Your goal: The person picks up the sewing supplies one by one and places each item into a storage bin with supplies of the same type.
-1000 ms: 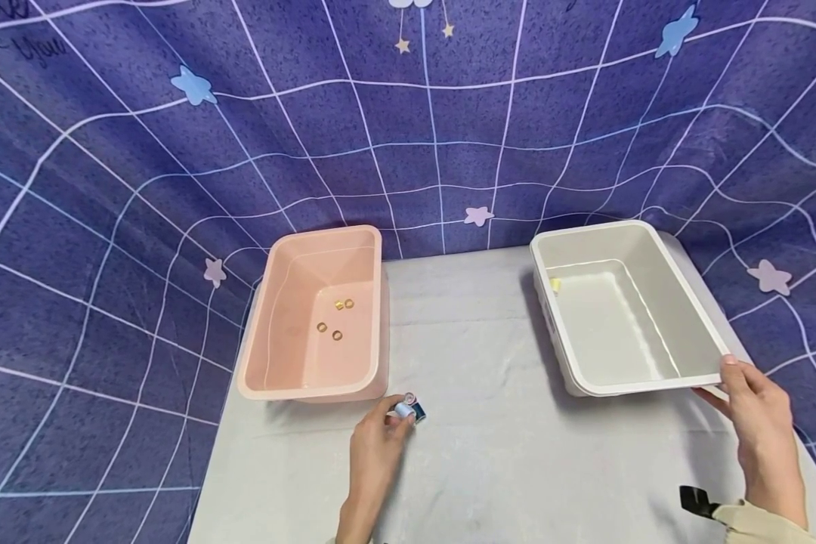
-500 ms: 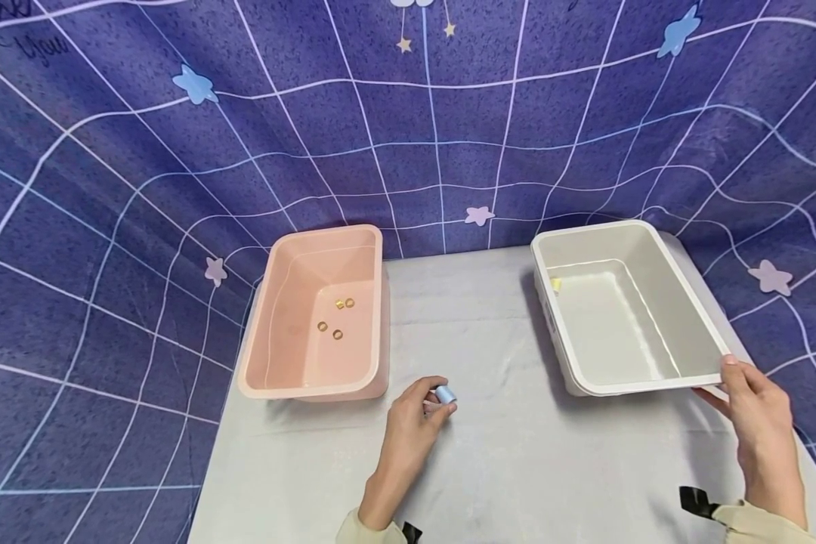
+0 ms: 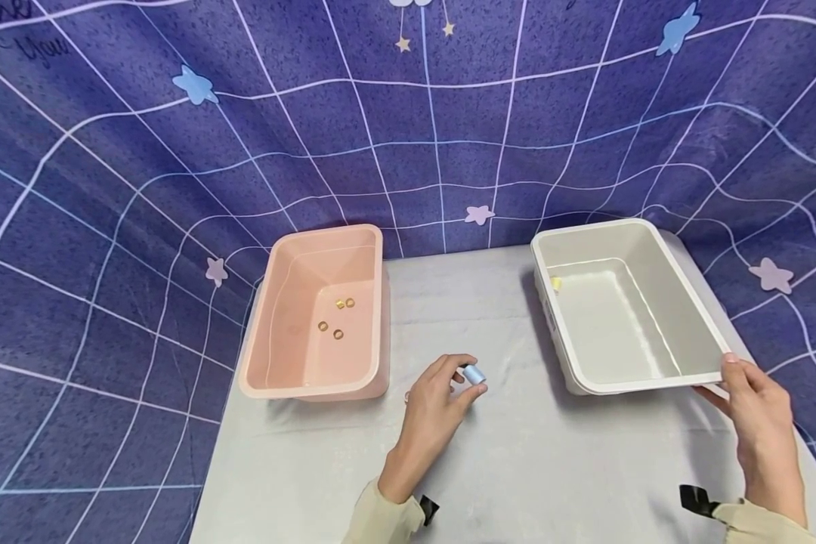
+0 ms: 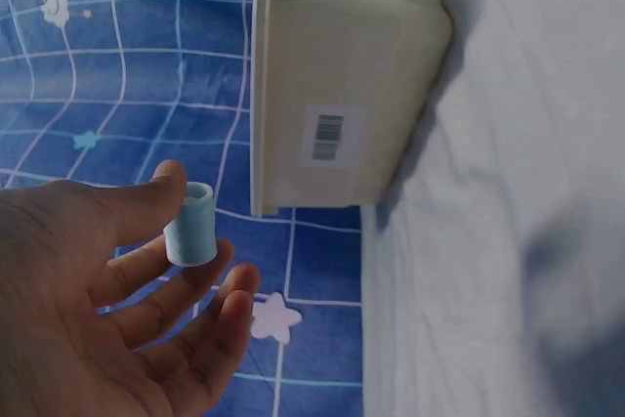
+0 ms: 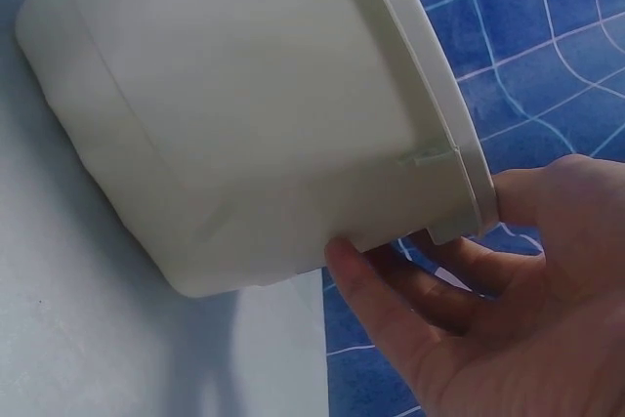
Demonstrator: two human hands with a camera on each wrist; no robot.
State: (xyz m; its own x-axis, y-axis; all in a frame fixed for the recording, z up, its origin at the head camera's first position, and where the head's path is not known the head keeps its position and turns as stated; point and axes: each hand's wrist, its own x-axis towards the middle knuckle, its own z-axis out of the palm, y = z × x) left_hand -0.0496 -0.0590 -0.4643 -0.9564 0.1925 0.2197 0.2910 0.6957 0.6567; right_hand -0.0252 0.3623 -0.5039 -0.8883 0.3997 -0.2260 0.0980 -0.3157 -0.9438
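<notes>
A small light blue thread spool (image 3: 474,374), hollow at its end, is pinched between the thumb and fingers of my left hand (image 3: 437,400). In the left wrist view the same spool (image 4: 191,226) sits at the thumb tip, raised in front of the outer wall of the white bin (image 4: 337,75). My right hand (image 3: 761,423) grips the near right corner of that white bin (image 3: 642,389), thumb on the rim and fingers underneath. In the right wrist view one finger (image 5: 376,305) presses the bin's outer wall. A yellow spool (image 3: 556,284) lies inside the bin, by its left wall.
At the left stands a pink bin (image 3: 306,394) with several small gold-coloured rings (image 3: 338,334) on its floor. A bit of a small pinkish thing (image 3: 407,397) shows behind my left hand. Pale cloth (image 3: 503,468) covers the table; a purple-blue patterned curtain (image 3: 394,136) hangs behind.
My left hand has lifted the light blue spool from beside a dark blue and a pinkish one and carried it rightward and away from me. The right hand has stayed on the bin.
</notes>
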